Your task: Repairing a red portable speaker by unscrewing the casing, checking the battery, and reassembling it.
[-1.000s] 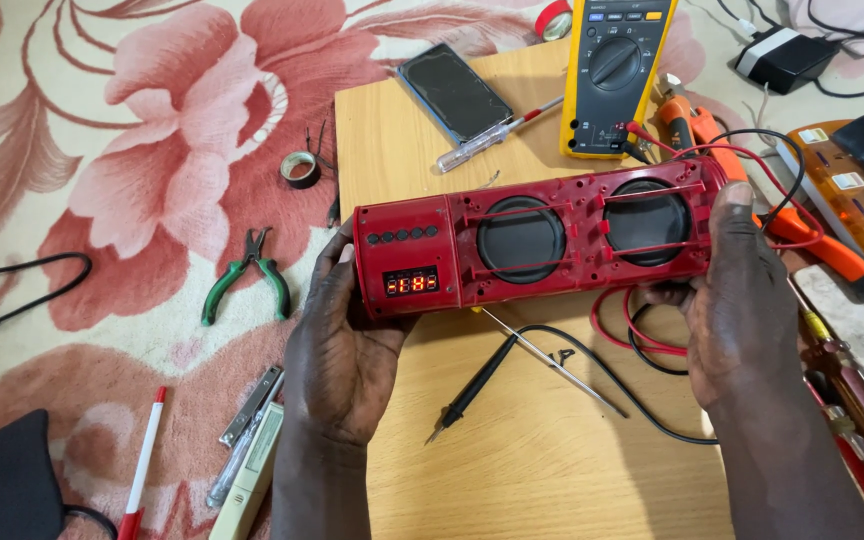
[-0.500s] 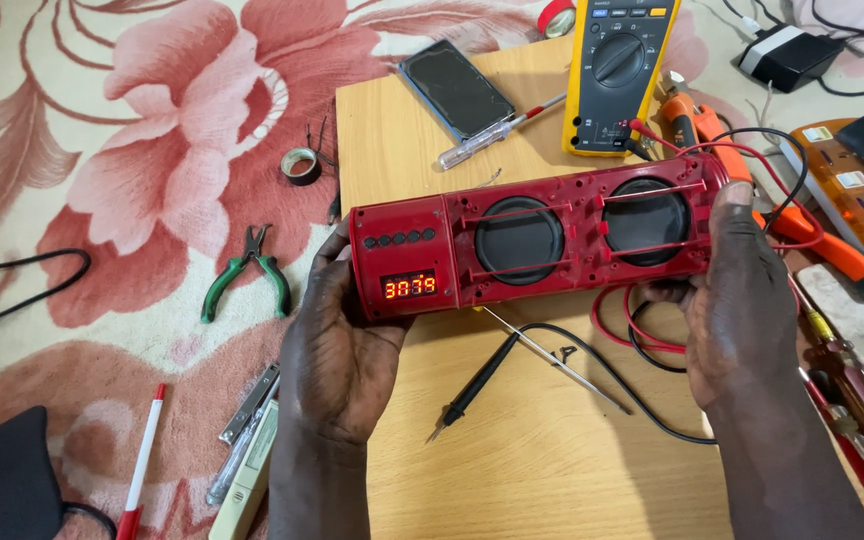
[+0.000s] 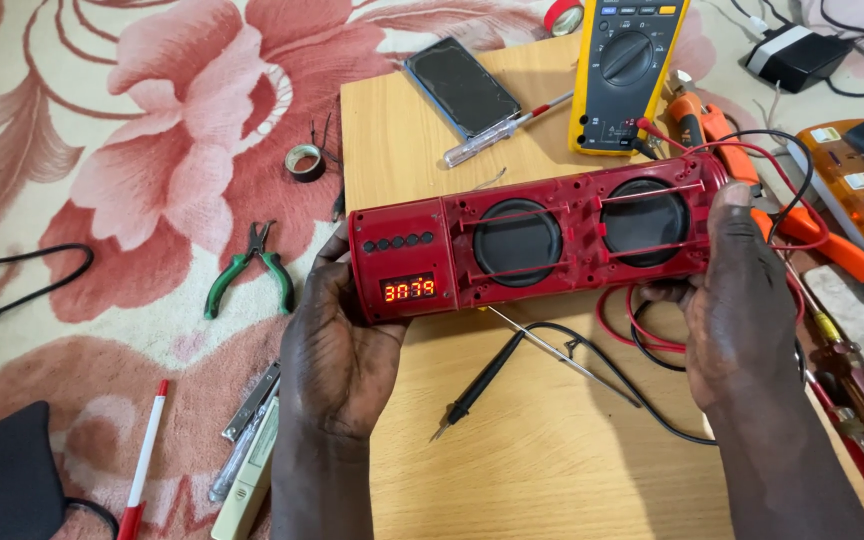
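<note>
Your left hand (image 3: 337, 350) and right hand (image 3: 742, 310) clamp the red speaker (image 3: 537, 240) ends, display facing you; multimeter (image 3: 627, 70) at one o'clock.

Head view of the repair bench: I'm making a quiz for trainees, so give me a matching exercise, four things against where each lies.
Things:
1. red speaker
2. green-handled pliers
3. yellow multimeter
4. roll of tape

Places:
A. on the floral cloth, just left of the board's far corner
B. at the far edge of the wooden board
C. between the left hand and the right hand
D. on the cloth, left of the left hand

Pairs: 1-C, 2-D, 3-B, 4-A
</note>
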